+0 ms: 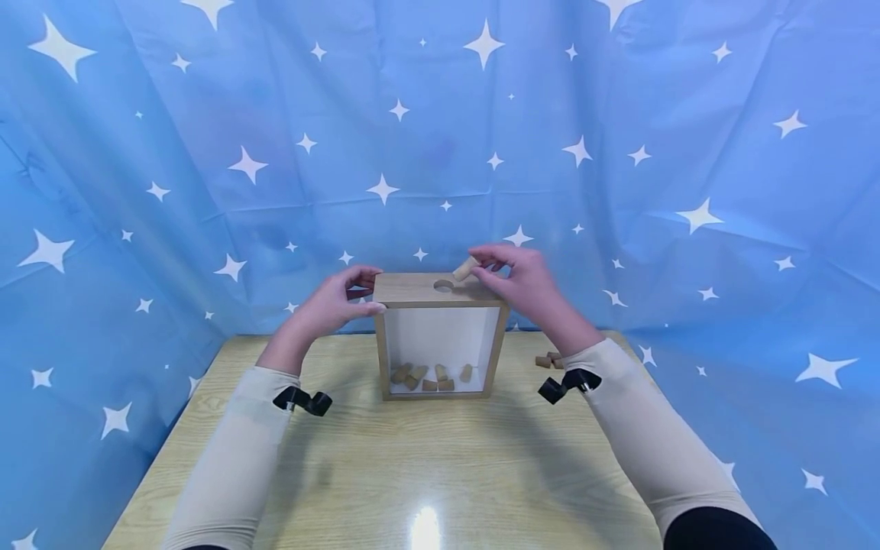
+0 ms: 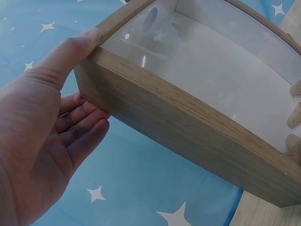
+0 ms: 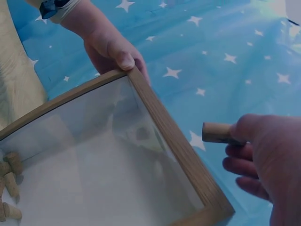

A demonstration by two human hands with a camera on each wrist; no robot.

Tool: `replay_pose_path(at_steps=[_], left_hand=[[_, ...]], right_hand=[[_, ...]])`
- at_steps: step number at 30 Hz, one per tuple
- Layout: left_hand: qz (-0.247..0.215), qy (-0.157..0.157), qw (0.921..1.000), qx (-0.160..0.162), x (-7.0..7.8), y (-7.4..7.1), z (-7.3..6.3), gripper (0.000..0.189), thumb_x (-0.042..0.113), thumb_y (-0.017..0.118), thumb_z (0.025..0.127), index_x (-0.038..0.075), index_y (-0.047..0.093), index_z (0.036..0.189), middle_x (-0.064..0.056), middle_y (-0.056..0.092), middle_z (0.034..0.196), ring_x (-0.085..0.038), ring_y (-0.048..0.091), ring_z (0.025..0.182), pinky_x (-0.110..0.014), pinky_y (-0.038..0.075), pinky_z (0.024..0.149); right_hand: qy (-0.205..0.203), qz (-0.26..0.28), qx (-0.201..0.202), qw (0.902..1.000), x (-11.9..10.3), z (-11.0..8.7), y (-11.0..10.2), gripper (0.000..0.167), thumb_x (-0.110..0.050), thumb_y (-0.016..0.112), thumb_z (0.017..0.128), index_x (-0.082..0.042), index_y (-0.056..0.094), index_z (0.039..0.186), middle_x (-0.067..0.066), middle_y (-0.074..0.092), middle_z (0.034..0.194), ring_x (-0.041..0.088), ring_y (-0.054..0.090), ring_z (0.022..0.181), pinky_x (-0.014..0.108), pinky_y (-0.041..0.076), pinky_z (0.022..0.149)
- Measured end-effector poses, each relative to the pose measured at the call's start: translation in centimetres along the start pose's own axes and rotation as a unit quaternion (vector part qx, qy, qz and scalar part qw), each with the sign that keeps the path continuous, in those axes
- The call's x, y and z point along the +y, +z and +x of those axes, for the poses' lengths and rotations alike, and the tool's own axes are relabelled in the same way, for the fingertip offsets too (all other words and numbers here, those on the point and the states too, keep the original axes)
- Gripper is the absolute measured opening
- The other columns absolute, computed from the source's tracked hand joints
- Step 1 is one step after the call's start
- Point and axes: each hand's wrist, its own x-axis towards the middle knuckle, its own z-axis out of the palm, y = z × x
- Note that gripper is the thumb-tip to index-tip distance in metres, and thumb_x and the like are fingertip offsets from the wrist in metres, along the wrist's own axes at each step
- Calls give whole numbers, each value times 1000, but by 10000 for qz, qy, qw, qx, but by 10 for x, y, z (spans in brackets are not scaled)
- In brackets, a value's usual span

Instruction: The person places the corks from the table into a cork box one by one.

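Observation:
An upright wooden shadow box (image 1: 406,290) with a clear front stands on the table, a round hole (image 1: 443,286) in its top. Several corks (image 1: 446,385) lie along its bottom inside. My left hand (image 1: 333,304) holds the box's upper left corner, thumb on the front edge (image 2: 89,40) and fingers at the back. Above the top panel, to the right of the hole, my right hand (image 1: 525,283) pinches one cork (image 3: 217,133) by its end between thumb and fingers. The cork tilts, its free end pointing down toward the hole.
A few loose corks (image 1: 543,361) lie on the wooden table (image 1: 385,466) to the right of the box, partly hidden behind the right wrist. A blue curtain with white stars (image 1: 440,153) hangs close behind the table and at its sides.

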Motion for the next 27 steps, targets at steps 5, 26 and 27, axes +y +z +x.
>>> replay_pose_path(at_steps=[5, 26, 27], left_hand=[[-48, 29, 10000, -34, 0, 0, 1, 74, 29, 90, 97, 12, 54, 159, -16, 58, 149, -39, 55, 145, -59, 48, 120], [7, 73, 10000, -27, -4, 0, 2, 73, 30, 89, 98, 12, 54, 159, -15, 59, 149, -38, 56, 144, -60, 48, 120], [1, 74, 10000, -15, -4, 0, 2, 73, 29, 89, 98, 12, 54, 159, -15, 59, 149, -39, 56, 144, -60, 48, 119]], right_hand=[[-76, -167, -284, 9994, -5, 6, 5, 30, -11, 81, 103, -5, 79, 133, 9, 82, 117, 24, 77, 100, 43, 66, 84], [-162, -237, -1180, 9926, -9, 23, 26, 24, -13, 82, 103, -6, 80, 126, 6, 78, 114, 18, 74, 98, 37, 64, 83], [-172, -237, -1194, 9924, -9, 24, 27, 24, -13, 82, 103, -6, 80, 126, 6, 78, 114, 19, 74, 98, 37, 64, 83]])
